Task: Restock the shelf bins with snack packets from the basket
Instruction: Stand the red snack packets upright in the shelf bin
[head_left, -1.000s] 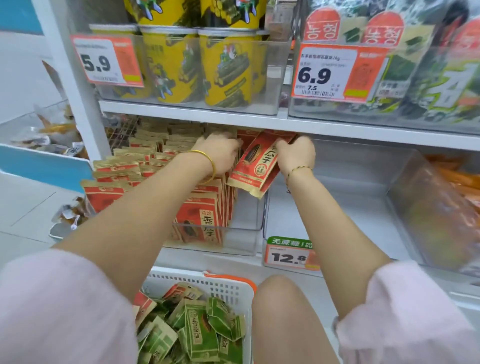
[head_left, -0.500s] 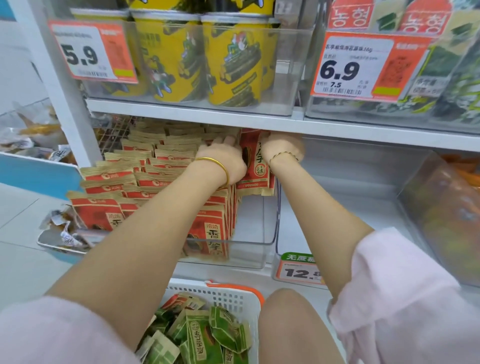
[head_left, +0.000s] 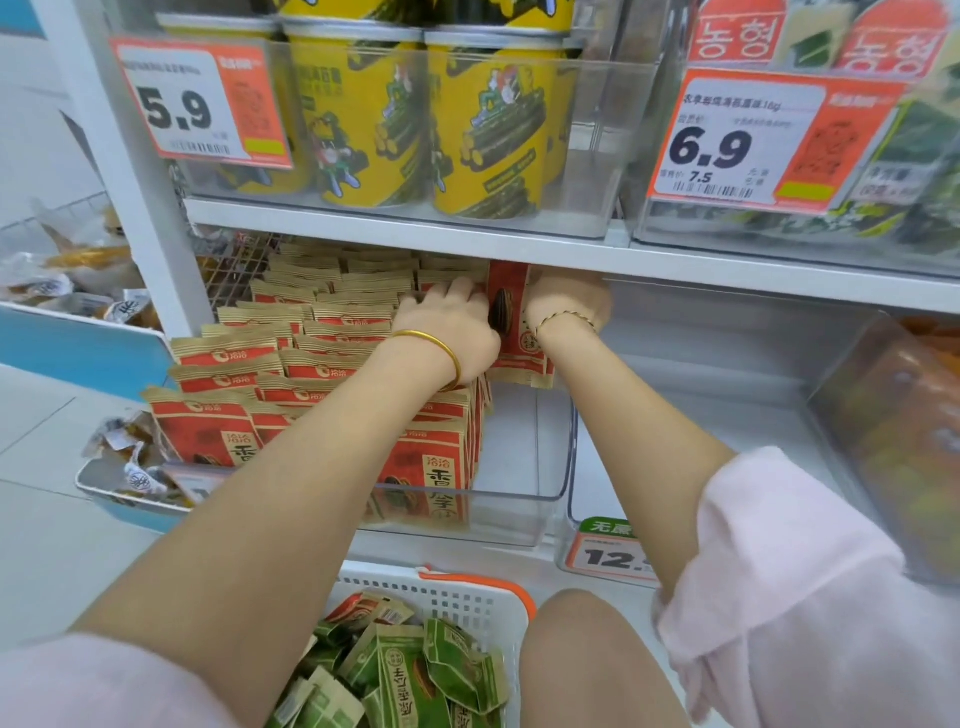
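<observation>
Currently, both hands work at the far end of the clear bin (head_left: 519, 512) on the lower shelf level, just under the white shelf (head_left: 519, 249) edge. The right hand (head_left: 569, 304) is curled into a fist-like shape against the right face of the held red packets (head_left: 511, 332). Its fingertips are hidden behind them, but it appears to grip them near the top. The held red packets stand upright, touching the right end of the stocked red packets (head_left: 311, 353), which fill the left and middle of the bin in rows. The left hand (head_left: 447, 332) lies on the tops of those rows with fingers extended away from the camera, holding nothing, its thumb edge touching the held packets. The right part of the bin is bare. Near the camera, the white basket (head_left: 467, 597) holds loose green packets (head_left: 415, 670) – plus 1 red one at its far-left edge. To the right sits a second clear bin (head_left: 727, 395) with a "12." price tag (head_left: 608, 551). Above, yellow canisters (head_left: 363, 119) stand behind a 5.9 tag (head_left: 197, 104).
</observation>
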